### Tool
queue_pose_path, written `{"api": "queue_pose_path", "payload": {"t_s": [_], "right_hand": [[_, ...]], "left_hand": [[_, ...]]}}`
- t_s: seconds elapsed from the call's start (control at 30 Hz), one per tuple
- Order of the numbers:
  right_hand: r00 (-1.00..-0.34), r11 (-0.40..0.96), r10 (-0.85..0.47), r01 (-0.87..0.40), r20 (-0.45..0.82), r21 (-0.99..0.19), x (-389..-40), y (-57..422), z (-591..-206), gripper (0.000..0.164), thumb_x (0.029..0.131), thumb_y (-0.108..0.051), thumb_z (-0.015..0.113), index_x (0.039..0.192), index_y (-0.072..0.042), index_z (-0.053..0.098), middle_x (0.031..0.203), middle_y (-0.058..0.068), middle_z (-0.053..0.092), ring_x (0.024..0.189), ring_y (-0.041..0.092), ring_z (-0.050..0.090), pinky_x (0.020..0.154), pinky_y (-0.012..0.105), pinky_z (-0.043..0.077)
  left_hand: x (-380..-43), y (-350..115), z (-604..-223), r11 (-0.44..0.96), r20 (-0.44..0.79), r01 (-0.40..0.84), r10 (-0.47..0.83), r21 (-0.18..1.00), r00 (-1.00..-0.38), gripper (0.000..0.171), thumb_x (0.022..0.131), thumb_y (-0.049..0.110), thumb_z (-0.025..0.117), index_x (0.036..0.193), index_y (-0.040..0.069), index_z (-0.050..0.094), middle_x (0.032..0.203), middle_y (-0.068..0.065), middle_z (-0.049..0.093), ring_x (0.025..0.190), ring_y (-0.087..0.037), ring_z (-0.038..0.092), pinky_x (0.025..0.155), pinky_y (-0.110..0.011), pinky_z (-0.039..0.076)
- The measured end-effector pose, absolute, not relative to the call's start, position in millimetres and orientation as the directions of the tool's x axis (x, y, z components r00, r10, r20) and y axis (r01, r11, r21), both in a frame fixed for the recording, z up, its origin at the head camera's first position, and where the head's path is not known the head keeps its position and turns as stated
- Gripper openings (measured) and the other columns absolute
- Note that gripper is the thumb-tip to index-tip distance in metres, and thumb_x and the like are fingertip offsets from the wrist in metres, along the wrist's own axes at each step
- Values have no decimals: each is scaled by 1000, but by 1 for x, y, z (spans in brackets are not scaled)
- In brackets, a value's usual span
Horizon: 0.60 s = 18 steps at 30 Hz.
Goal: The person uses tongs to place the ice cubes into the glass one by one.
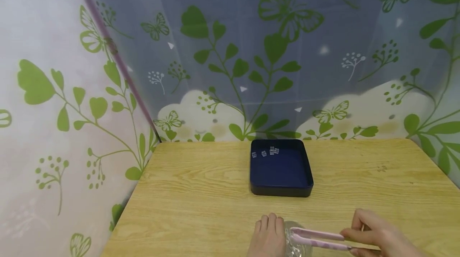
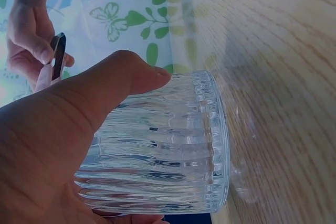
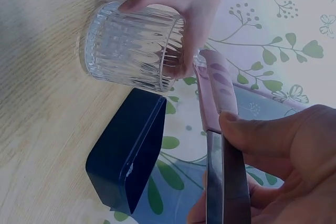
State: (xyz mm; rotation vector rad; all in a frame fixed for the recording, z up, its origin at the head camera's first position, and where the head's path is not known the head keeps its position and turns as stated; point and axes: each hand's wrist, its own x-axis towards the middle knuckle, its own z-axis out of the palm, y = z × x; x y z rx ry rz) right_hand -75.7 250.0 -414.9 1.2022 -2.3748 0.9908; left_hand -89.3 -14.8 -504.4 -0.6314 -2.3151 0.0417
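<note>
My left hand [image 1: 267,235] grips a clear ribbed drinking glass [image 2: 168,150] round its side, thumb on the near face. The glass stands upright on the table, as the right wrist view also shows. In my right hand [image 1: 382,235] is a pair of tongs [image 1: 323,244] with pink tips and metal arms, pinched between thumb and fingers. Their tips lie over the mouth of the glass in the head view. At the tips, a small clear piece [image 3: 199,59] shows in the right wrist view, partly hidden by the pink ends.
Farther back on the wooden table [image 1: 201,197] sits a square dark blue tray [image 1: 282,192]. Several small clear cubes [image 1: 272,151] lie along its far side. A printed cloth [image 1: 230,53] with leaves and butterflies hangs behind the table and at the left.
</note>
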Motion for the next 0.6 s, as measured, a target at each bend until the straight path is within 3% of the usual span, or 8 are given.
{"api": "queue_pose_path", "payload": {"t_s": [0.07,0.2,0.33,0.6], "right_hand": [[-628,438,-582,-777,516,-452,-74,250,-415,44,69,-2,86,82,-30,55,86,-16,34,71,-6,36,51,13,28],[-631,461,-576,-776,520,-431,-74,250,-416,43,66,-1,87,87,-30,63,87,-18,34,71,-7,35,52,12,26],[-617,447,-585,-787,527,-425,-74,252,-418,41,66,-1,87,92,-25,67,88,-16,34,72,-6,35,52,12,26],[-593,456,-603,-805,534,-379,-77,256,-420,37,69,-6,87,103,-15,75,92,-17,39,78,-4,38,56,14,26]], "left_hand": [[-90,-15,-505,879,649,425,454,-215,-611,19,92,10,30,94,11,48,85,0,41,76,-14,39,68,-24,35],[-90,-15,-505,879,645,426,455,-214,-614,17,92,11,31,94,11,48,85,0,41,76,-14,40,67,-24,35],[-88,-16,-503,876,627,437,460,-205,-628,23,95,10,25,94,11,48,86,0,40,76,-13,39,68,-24,35],[-88,-16,-502,873,612,443,467,-204,-638,21,94,9,28,96,10,49,86,0,41,76,-13,39,68,-24,36]]}}
